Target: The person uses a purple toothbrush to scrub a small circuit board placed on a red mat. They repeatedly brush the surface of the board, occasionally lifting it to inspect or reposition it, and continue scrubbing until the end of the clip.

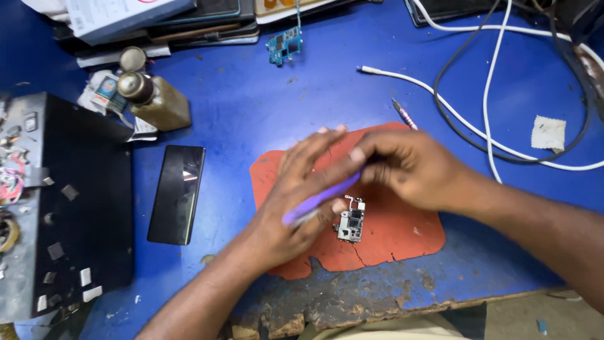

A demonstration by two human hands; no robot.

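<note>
Our left hand (296, 201) and right hand (409, 167) are bare: no gloves, rings, watch or bands show on either. Both forearms are uncovered as far as the picture's edges, with no sleeve in view. Our fingers (327, 135) end in short, pale nails. At the bottom edge, a strip of light, cream-coloured clothing shows.

This is a small electronics repair workshop. A worn blue workbench (251, 107), its front edge chipped at 6 o'clock, carries a cracked orange work mat (402, 233) with a bare phone circuit board (350, 221) on it. A dark phone (177, 192) lies at 9 o'clock, another blue circuit board (284, 45) at 12 o'clock, white cables (484, 107) at 2 o'clock, and a brown bottle (154, 97) at 10 o'clock.
</note>
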